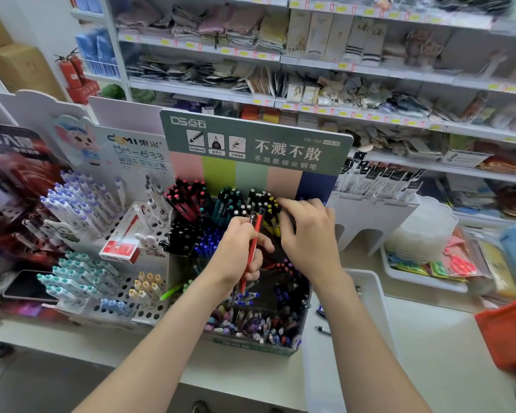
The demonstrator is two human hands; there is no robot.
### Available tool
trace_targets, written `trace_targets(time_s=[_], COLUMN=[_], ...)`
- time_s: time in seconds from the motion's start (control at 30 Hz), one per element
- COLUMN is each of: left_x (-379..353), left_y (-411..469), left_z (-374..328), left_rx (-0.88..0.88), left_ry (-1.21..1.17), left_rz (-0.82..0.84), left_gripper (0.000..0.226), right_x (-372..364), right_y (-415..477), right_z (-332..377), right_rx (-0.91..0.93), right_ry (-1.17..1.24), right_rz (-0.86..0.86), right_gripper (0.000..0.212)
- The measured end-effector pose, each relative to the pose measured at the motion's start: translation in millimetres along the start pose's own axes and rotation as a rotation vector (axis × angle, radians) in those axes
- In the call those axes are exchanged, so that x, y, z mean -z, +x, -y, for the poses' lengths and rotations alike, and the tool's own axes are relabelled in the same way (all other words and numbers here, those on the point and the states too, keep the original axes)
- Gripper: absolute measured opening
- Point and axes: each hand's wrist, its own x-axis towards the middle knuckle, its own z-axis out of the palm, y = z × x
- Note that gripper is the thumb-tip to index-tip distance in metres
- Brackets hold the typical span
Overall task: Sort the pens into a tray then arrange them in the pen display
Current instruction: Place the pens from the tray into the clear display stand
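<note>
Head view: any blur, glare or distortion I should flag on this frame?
Head view: right hand motion-smeared at its fingers; left hand and red pen fairly sharp; back shelves soft and bowed by the wide lens; lighting even, no strong glare.

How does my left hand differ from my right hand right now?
The left hand grips a red pen, nearly upright; the right hand shows no pen clearly held. The left hand hovers over the middle of the green pen display; the right hand reaches farther back, fingers at the yellow-tipped pens. Both are above the display.
</note>
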Motion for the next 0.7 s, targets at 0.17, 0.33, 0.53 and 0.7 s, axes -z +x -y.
trace_targets(time_s=[0.17,0.33,0.53,0.7], left_x=[8.1,12.5,20.4,19.3], left_y=[-12.6,-23.5,-25.9,-28.4], left_z=[4.2,9.3,21.9,26.2], left_rx=[0.008,-0.006,0.019,-0.017], left_ry=[0.040,0.130,0.196,0.213], left_rz=[0.072,0.077,-0.013,-0.050], left_gripper=[0.014,0.016,0.016,0.013], right_x=[14.2,9.4,21.1,-1.0], right_y=[-22.7,-39.3,-42.9,-64.5], right_z=[34.6,40.2,40.1,20.0], right_rx=[-0.217,-0.376,-0.543,-0.310], right_ry=[0.481,0.659,0.833,0.500], right_rz=[-0.017,0.151,-0.447,-0.250], right_gripper=[0.020,0.012,0.013,0.015])
